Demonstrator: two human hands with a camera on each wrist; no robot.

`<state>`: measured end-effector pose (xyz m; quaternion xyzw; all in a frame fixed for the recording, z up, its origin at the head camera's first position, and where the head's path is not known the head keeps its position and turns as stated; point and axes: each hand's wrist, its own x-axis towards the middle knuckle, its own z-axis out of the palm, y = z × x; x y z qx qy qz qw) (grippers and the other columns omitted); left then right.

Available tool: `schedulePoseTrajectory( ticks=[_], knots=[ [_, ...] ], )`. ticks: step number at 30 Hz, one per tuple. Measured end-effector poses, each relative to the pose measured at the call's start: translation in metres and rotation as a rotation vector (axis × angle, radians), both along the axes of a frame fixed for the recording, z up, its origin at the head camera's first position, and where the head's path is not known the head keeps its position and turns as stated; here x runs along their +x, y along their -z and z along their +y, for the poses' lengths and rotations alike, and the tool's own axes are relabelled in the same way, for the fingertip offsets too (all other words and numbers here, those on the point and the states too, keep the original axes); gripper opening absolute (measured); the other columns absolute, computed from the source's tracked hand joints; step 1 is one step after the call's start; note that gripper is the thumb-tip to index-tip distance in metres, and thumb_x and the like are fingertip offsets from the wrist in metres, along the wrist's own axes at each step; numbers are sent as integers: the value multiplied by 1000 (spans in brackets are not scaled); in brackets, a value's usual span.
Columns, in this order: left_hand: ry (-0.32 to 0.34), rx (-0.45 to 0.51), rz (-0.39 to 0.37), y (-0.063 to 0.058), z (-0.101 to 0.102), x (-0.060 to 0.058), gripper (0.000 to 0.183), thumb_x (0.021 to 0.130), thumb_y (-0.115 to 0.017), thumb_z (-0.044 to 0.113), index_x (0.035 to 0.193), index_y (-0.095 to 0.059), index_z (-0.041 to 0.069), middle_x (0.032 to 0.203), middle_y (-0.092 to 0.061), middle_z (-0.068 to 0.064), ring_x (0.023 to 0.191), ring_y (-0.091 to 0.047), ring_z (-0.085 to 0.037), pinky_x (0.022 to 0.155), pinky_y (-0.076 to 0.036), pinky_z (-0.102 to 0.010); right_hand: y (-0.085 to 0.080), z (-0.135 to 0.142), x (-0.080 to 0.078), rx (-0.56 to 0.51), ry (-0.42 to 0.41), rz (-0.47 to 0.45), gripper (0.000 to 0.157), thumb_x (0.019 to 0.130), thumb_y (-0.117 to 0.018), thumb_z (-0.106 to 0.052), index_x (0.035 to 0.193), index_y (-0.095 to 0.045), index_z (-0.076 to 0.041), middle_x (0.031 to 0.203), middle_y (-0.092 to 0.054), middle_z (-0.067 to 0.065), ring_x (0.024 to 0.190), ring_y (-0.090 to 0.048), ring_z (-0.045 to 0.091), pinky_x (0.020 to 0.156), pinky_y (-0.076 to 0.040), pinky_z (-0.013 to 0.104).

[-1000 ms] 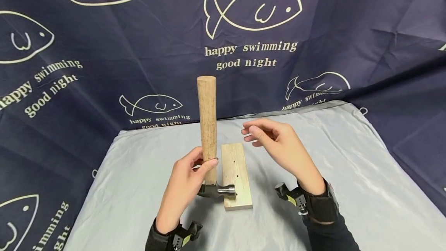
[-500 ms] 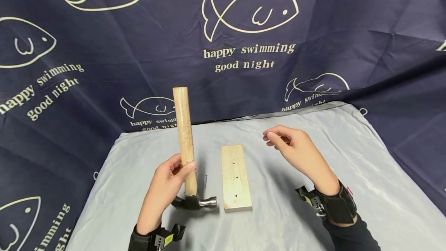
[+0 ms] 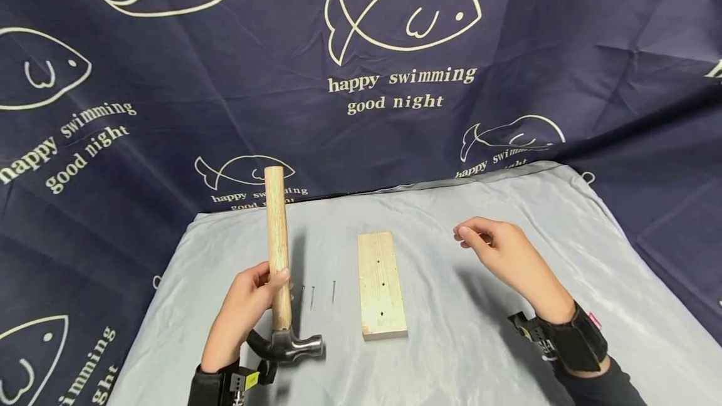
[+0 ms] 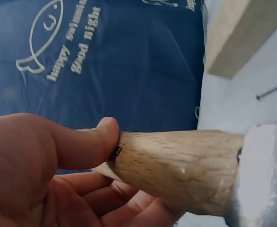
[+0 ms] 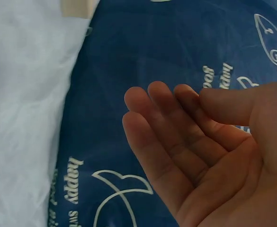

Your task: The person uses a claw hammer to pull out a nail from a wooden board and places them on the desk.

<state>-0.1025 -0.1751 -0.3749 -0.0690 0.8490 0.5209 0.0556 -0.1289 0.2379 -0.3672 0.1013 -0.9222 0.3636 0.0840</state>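
My left hand (image 3: 242,306) grips the lower part of a claw hammer's wooden handle (image 3: 277,230), with the thumb across it. The hammer stands handle up, its dark metal head (image 3: 287,347) low over the cloth, left of a pale wooden block (image 3: 383,293). In the left wrist view, thumb and fingers wrap the handle (image 4: 181,165) close to the head. Away to the right of the block, my right hand (image 3: 502,255) is raised with loosely bent fingers. The right wrist view shows its palm (image 5: 214,165) holding nothing.
Several thin nails (image 3: 334,292) lie between the hammer and the block. The block has three small dark holes along its top. A light grey cloth (image 3: 440,356) covers the table. Behind it hangs a dark blue curtain (image 3: 395,149) with fish prints.
My left hand has carried the hammer left and down, away from the block, uncovering the nails. The right hand has drawn back to the right. The block stays in place.
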Motion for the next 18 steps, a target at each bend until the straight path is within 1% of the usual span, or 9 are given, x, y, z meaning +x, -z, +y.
schedulePoseTrajectory(
  ticks=[2,6,8,9,12,15,16,18],
  knots=[
    [-3,10,-34,4,-2,0,42,86,-59,36,108,-61,0,87,-68,-13,76,-64,-20,66,-55,-29,5,4,1,9,0,-8,23,91,-46,-44,94,-66,-31,83,-68,-13,77,-64,5,70,-51,33],
    [-9,24,-91,11,-7,0,52,84,-59,41,114,-59,-1,92,-67,-15,79,-64,-20,66,-55,-30,13,11,2,26,7,-19,24,91,-47,-44,96,-66,-30,84,-68,-12,79,-65,8,71,-51,34],
    [-23,25,-112,14,-11,0,52,84,-59,41,114,-59,-2,93,-67,-16,77,-64,-20,65,-55,-30,16,15,3,37,19,-29,24,91,-46,-45,96,-66,-31,84,-67,-13,80,-65,9,71,-51,34],
    [-28,15,-118,16,-13,0,52,84,-59,40,114,-59,-3,91,-67,-16,75,-63,-19,64,-54,-30,17,16,4,37,25,-35,25,91,-46,-46,96,-66,-31,84,-67,-13,80,-65,9,71,-51,34],
    [-44,-25,-147,20,-20,2,49,85,-59,39,110,-61,-2,77,-64,-10,61,-54,-13,58,-49,-28,19,20,7,48,38,-45,25,91,-46,-47,96,-65,-33,85,-67,-13,81,-64,7,70,-51,34],
    [-52,-52,-169,23,-24,4,44,86,-58,36,108,-62,-2,73,-63,-8,55,-46,-13,54,-43,-28,20,22,7,56,46,-38,24,91,-45,-46,95,-65,-33,86,-67,-12,81,-64,7,71,-51,34],
    [-56,-50,-178,25,-25,5,43,87,-58,35,108,-62,-2,73,-63,-8,55,-46,-14,54,-43,-28,20,23,7,63,47,-34,24,91,-45,-46,95,-65,-33,86,-67,-12,81,-64,7,71,-51,35],
    [-64,-38,-192,27,-28,6,42,87,-57,32,110,-61,-3,80,-66,-11,60,-52,-15,56,-45,-29,21,23,7,73,44,-31,24,91,-45,-46,95,-65,-33,87,-68,-11,82,-64,8,72,-51,35]
  ],
)
